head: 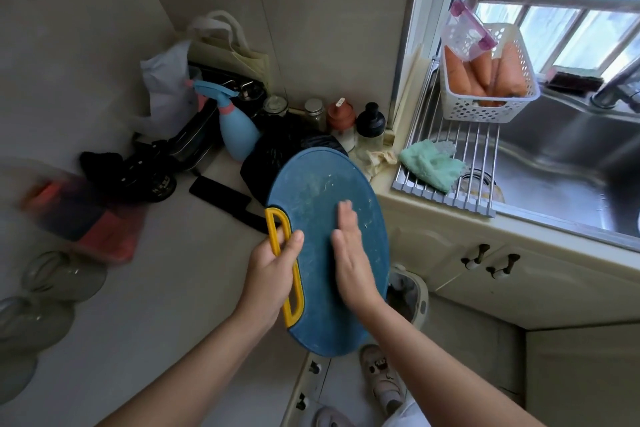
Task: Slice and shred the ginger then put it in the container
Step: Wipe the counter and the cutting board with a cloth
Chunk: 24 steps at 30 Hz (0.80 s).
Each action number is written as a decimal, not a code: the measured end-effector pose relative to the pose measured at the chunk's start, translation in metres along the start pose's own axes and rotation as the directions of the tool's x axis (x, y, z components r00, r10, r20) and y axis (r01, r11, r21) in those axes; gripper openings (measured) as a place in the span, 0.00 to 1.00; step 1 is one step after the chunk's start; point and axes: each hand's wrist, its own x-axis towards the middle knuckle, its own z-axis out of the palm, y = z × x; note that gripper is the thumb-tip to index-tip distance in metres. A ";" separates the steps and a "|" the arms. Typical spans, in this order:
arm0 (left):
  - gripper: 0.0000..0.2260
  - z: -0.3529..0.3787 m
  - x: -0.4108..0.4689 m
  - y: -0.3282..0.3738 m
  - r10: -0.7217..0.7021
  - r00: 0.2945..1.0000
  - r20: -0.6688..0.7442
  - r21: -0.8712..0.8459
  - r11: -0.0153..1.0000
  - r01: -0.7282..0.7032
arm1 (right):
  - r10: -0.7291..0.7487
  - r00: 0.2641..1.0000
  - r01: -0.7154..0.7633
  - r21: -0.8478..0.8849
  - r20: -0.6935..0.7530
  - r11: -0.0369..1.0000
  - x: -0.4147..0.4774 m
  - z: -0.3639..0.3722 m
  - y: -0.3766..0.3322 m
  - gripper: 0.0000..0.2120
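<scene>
As the left hand (273, 274) grips it, the oval board (311, 184) looks scuffed.

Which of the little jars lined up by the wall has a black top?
The rightmost jar, nearest the window frame; its neighbour wears a reddish-brown cap, and the two jars further left have silvery lids.

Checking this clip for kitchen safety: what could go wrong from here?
The blue oval cutting board hangs tilted past the counter edge, gripped by the left hand at its yellow handle; it might slip. Bits brushed by the flat right hand could miss the pale bin below. The board might knock the black knife beside it.
</scene>
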 end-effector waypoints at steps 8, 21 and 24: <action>0.15 -0.006 0.001 -0.003 0.025 0.997 0.070 0.203 0.978 -0.039 | 0.100 0.988 -0.091 0.085 -0.114 0.992 -0.001 -0.012 -0.012 0.25; 0.17 -0.006 -0.011 0.001 0.142 0.986 0.082 0.350 0.923 -0.162 | 0.472 0.868 -0.442 0.194 -0.154 0.876 0.012 -0.012 -0.001 0.27; 0.14 -0.001 -0.009 0.005 0.157 0.983 0.093 0.349 0.920 -0.180 | -0.121 0.985 0.131 0.068 -0.125 0.989 0.011 -0.006 -0.051 0.25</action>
